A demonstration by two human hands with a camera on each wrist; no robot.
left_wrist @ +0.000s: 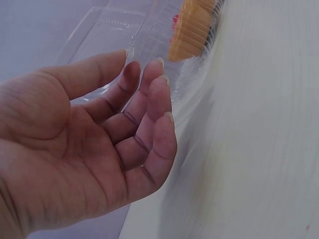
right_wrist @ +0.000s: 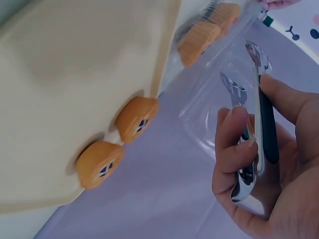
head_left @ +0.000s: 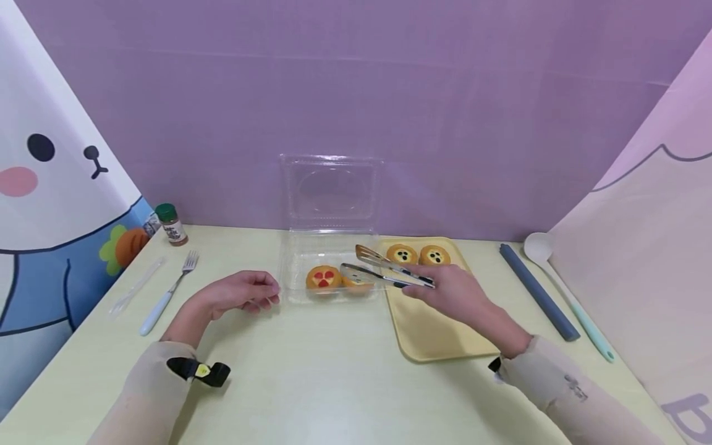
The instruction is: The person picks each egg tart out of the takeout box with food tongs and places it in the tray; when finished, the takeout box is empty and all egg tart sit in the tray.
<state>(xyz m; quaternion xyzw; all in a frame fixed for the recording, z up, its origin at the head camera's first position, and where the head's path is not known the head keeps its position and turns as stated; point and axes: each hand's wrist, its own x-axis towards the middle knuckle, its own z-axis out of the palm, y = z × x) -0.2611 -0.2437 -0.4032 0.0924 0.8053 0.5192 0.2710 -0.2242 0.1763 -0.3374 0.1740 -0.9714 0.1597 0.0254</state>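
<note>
While the right hand (head_left: pixel 456 293) grips tongs (head_left: pixel 389 269) over the box (head_left: pixel 295 272), a tart (head_left: pixel 324 278) lies beneath their tips. Left hand (head_left: pixel 245 290) rests loosely open, empty, just beside the box. Judged next: reach the tarts (head_left: pixel 417 254) beyond the right hand's knuckles.

right hand (right_wrist: pixel 279 169) grips tongs (right_wrist: pixel 256 114) | tarts (right_wrist: pixel 137 118) on tray (right_wrist: pixel 75 74)
</note>
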